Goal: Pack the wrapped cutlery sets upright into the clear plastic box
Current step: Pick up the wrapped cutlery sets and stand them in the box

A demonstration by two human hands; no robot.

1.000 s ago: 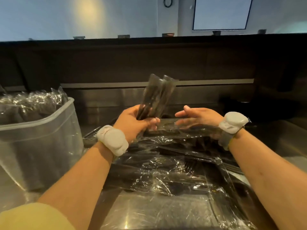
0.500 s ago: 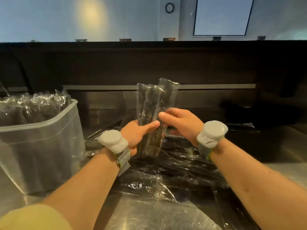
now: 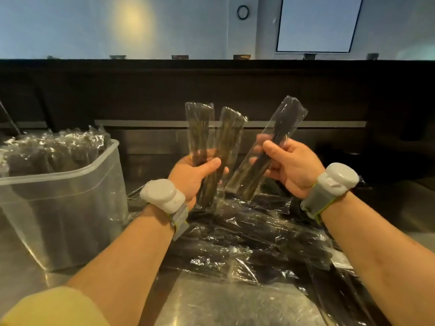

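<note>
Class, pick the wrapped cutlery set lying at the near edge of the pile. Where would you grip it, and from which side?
Grip the near-edge set across its narrow width, near mid-length, coming from above and pinching its two long edges. It lies flat on the steel counter, long and thin; an end pinch would probably let it droop.

Clasped in the left grip (image 3: pixel 191 176): two wrapped cutlery sets (image 3: pixel 200 132), dark utensils in clear sleeves, near upright and side by side. Pinched in the right grip (image 3: pixel 293 169): a third set (image 3: pixel 270 151), tilted, top leaning right. Heaped flat on the table (image 3: pixel 23 278) below: a loose pile of sets (image 3: pixel 247 234). At the left, the clear plastic box (image 3: pixel 70 196), holding more packed sets (image 3: pixel 51 149), tops showing above the rim.
</note>
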